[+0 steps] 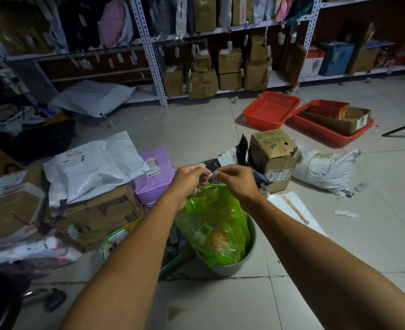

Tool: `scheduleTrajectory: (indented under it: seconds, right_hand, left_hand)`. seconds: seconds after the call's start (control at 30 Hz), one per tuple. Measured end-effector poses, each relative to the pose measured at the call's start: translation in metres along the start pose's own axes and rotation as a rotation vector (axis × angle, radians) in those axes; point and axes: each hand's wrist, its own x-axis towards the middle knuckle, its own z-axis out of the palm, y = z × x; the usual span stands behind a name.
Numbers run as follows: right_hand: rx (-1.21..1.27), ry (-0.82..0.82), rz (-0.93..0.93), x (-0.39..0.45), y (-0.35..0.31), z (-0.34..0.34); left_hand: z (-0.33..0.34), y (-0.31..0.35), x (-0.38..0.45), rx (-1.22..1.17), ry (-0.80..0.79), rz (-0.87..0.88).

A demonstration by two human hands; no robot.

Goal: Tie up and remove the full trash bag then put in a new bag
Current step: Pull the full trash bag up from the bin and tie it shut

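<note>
A full, translucent green trash bag sits in a grey round bin on the tiled floor, with scraps visible through the plastic. Its top is gathered upward. My left hand and my right hand are both above the bag's mouth, close together. Each pinches a white drawstring end at the gathered top. The string ends meet between my fingertips.
Parcels and cardboard boxes lie stacked to the left of the bin. A "Fruits" carton and a white sack lie behind it, two red trays further back. Shelving lines the wall. A white-green bag lies beside the bin.
</note>
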Motion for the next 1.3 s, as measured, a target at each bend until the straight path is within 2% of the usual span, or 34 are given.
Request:
scheduleTrajectory:
  seconds: [0.17, 0.37, 0.57, 0.8, 0.97, 1.13, 1.3]
  right_hand:
    - [-0.038, 0.110, 0.043, 0.007, 0.010, -0.002]
    - [-0.340, 0.248, 0.167, 0.007, 0.049, -0.033]
    - [-0.497, 0.326, 0.199, -0.007, 0.072, -0.052]
    - [-0.528, 0.368, 0.181, -0.009, 0.074, -0.055]
    - [-0.530, 0.372, 0.176, -0.010, 0.071, -0.058]
    - [-0.555, 0.347, 0.155, -0.014, 0.069, -0.057]
    - [-0.358, 0.304, 0.127, -0.010, 0.038, -0.050]
  left_hand:
    - [0.002, -0.013, 0.005, -0.073, 0.082, 0.009]
    - [-0.018, -0.051, 0.009, -0.150, 0.329, -0.049]
    - [-0.025, -0.081, 0.010, -0.164, 0.397, -0.147]
    - [-0.029, -0.078, 0.009, -0.149, 0.482, -0.138]
    - [-0.035, -0.073, 0.007, -0.198, 0.500, -0.171]
    - [-0.043, -0.071, -0.002, -0.117, 0.489, -0.124]
    - [-0.049, -0.038, -0.004, -0.085, 0.405, -0.074]
